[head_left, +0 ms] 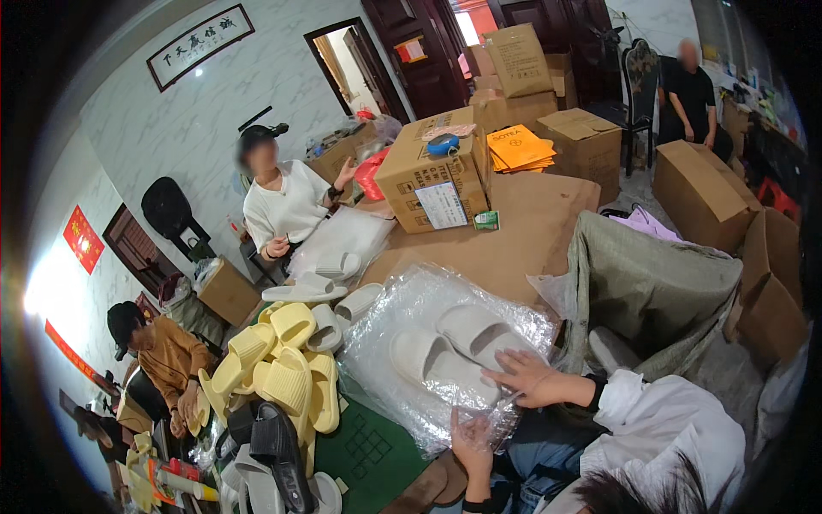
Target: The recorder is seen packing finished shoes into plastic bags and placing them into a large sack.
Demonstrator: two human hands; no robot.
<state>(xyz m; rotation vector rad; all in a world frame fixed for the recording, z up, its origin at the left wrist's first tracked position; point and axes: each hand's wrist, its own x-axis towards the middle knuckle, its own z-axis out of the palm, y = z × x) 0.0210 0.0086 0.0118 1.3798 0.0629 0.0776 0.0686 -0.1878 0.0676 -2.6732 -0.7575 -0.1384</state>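
Note:
A pair of pale grey slide slippers lies side by side on a spread of clear plastic bags; whether film covers them I cannot tell. My right hand, fingers spread, rests at the nearer slipper's side. At the near edge of the plastic, my left hand has its index finger stretched up and apart from the thumb, with film against it. To the left of the bags is a heap of yellow slippers, with a black slipper in front of it and more grey slippers behind.
A large carton stands on the brown table, beside orange packets. A green-grey sack hangs open at the right, near more cartons. Across the table a person in white stands; another in orange-brown handles slippers at left.

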